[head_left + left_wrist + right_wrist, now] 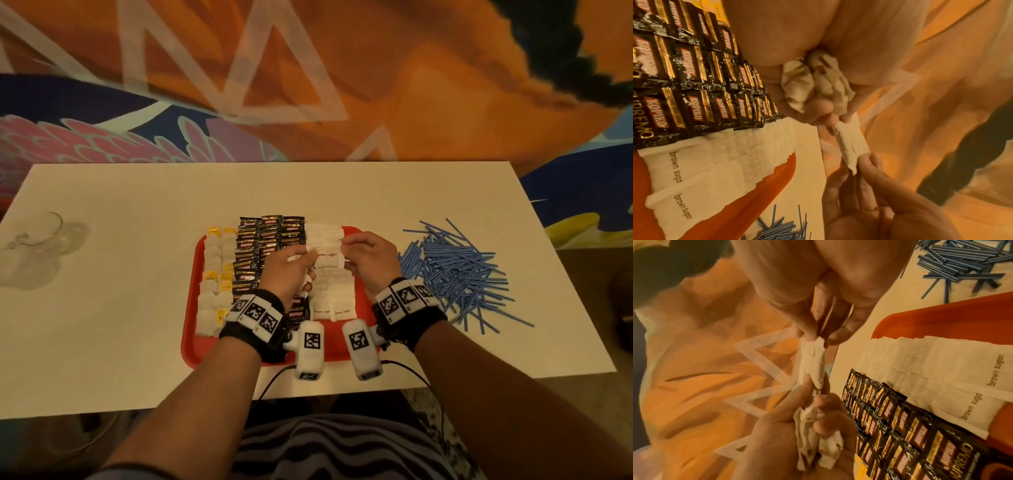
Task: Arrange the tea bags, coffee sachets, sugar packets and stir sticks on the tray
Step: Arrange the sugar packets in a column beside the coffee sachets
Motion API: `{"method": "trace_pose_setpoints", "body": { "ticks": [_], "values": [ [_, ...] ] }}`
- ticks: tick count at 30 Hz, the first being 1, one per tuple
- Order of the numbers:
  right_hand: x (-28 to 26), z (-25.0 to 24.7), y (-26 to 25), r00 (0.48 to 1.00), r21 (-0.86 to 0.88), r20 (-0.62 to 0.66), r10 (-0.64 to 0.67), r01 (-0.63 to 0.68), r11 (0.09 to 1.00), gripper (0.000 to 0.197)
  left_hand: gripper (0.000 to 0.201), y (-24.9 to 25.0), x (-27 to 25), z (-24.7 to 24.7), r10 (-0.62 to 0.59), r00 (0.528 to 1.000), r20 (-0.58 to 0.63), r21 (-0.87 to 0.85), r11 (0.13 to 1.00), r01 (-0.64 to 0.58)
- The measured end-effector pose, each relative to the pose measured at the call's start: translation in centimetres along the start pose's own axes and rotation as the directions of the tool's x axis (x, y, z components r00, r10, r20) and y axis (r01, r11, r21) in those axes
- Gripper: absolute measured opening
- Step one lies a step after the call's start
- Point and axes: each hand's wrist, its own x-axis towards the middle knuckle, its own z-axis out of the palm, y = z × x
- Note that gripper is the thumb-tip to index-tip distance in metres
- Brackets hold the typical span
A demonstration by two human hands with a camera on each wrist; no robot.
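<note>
Above the red tray [191, 301], both hands hold one white brown-sugar packet [327, 257] by its ends. My left hand [291, 267] pinches its left end and also keeps several crumpled sugar packets [813, 81] bunched in its palm. My right hand [363, 255] pinches the right end [818, 340]. The tray carries columns of tea bags [215, 274], black Kopiko coffee sachets [267, 240] and white sugar packets [332, 298]. Blue stir sticks [455, 270] lie in a loose heap on the table, right of the tray.
A white table [137, 192] stands against a colourful mural wall. At the table's left edge lies a clear glass [37, 233] on its side. Cables [404, 363] trail from the wrist cameras over the table's front edge.
</note>
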Motion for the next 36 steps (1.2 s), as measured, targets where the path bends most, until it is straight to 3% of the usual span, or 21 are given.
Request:
{"method": "trace_pose_setpoints", "body": {
  "ticks": [4, 6, 8, 11, 14, 20, 26, 30, 33, 36],
  "values": [
    [-0.3, -0.2, 0.4, 0.98, -0.07, 0.147, 0.132, -0.122, 0.99, 0.028, 0.015, -0.4, -0.2, 0.0, -0.01, 1.0, 0.001, -0.003, 1.0, 0.01],
    [-0.3, -0.2, 0.4, 0.966, -0.138, 0.193, 0.17, -0.145, 0.98, 0.021, 0.013, -0.6, -0.3, 0.0, 0.004, 1.0, 0.01, 0.022, 1.0, -0.004],
    [-0.1, -0.2, 0.4, 0.969, -0.151, 0.156, 0.193, -0.17, 0.974, 0.008, 0.008, -0.8, -0.4, -0.1, 0.019, 1.0, 0.02, 0.087, 0.996, -0.021],
    [0.5, -0.3, 0.8, 0.962, -0.131, 0.105, 0.25, -0.236, 0.963, 0.014, 0.003, -1.2, -0.4, -0.2, 0.053, 0.999, 0.009, 0.197, 0.979, -0.054],
    [0.6, -0.5, 1.1, 0.942, -0.109, 0.15, 0.299, -0.285, 0.952, 0.018, 0.01, -1.6, -0.2, -0.1, 0.068, 0.997, -0.023, 0.222, 0.973, -0.061],
    [0.8, -1.5, 2.3, 0.932, -0.298, 0.251, 0.261, -0.182, 0.937, 0.015, 0.021, -2.6, 0.1, -0.3, 0.026, 0.996, -0.088, 0.17, 0.985, -0.011],
    [1.6, -1.8, 4.2, 0.944, -0.36, 0.221, 0.246, -0.156, 0.92, 0.024, 0.033, -3.9, 0.5, -0.4, 0.127, 0.987, -0.101, 0.37, 0.925, -0.082],
    [2.4, -2.9, 6.6, 0.944, -0.483, 0.2, 0.262, -0.138, 0.865, 0.019, 0.034, -5.0, 0.8, -1.3, 0.019, 0.983, -0.184, 0.248, 0.968, 0.027],
    [2.3, -3.5, 8.3, 0.94, -0.655, 0.194, 0.279, -0.088, 0.751, 0.045, 0.03, -5.6, 0.6, -2.3, -0.072, 0.977, -0.2, 0.147, 0.984, 0.103],
    [2.1, -3.4, 10.0, 0.946, -0.737, 0.164, 0.28, -0.071, 0.672, 0.049, 0.029, -6.1, 0.4, -3.0, -0.104, 0.975, -0.196, 0.116, 0.985, 0.129]
  ]
}}
